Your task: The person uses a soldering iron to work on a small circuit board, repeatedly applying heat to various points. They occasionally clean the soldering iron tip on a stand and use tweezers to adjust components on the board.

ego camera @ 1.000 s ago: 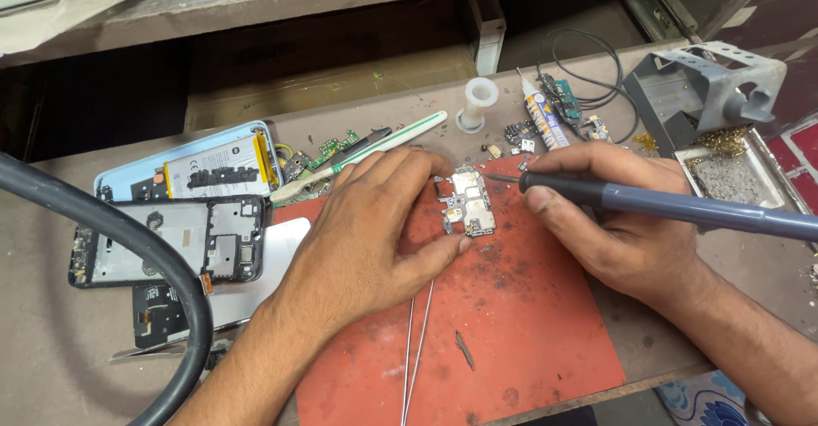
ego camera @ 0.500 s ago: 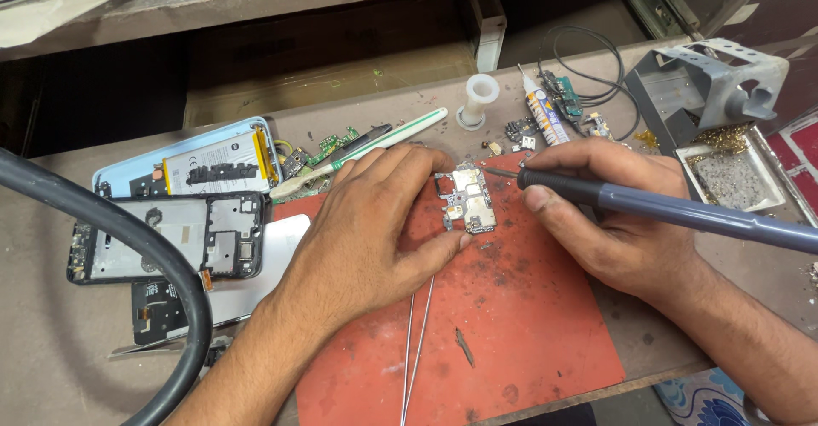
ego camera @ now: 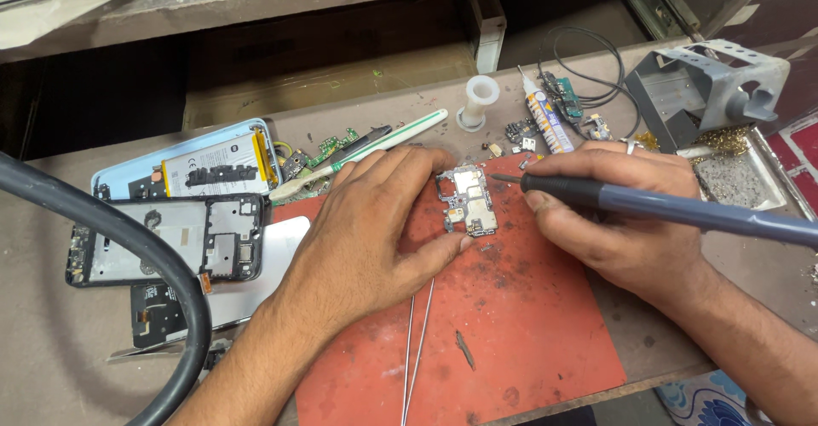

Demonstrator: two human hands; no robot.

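Little has shifted over the past second: both hands hold almost the same places on the red mat (ego camera: 528,324), and the soldering iron's tip has stayed at the upper right corner of the small circuit board (ego camera: 467,202).

At a cluttered repair bench (ego camera: 51,341), the left hand (ego camera: 366,230) lies palm down on the mat, fingers spread and loosely curled, its fingertips touching the board's left and lower edges and pinning it flat. The right hand (ego camera: 622,221) is closed around the grey soldering iron (ego camera: 665,207), gripping it like a pen near the front end, with the long handle running off toward the right edge of the view. The board sits at the mat's upper middle, between the two hands.

Thin metal tweezers (ego camera: 417,341) lie on the mat just below the left hand. Left of the mat, a dismantled phone frame (ego camera: 166,238) rests beside a pale blue back cover (ego camera: 183,166) carrying a battery. A thick black cable (ego camera: 128,238) curves across the left foreground. Behind the hands lie a white and green tool (ego camera: 375,146), a white spool (ego camera: 480,100), a small tube (ego camera: 545,119) and scattered board fragments. A grey metal iron stand (ego camera: 707,85) sits at the far right, with a metal tray (ego camera: 737,179) just in front of it.
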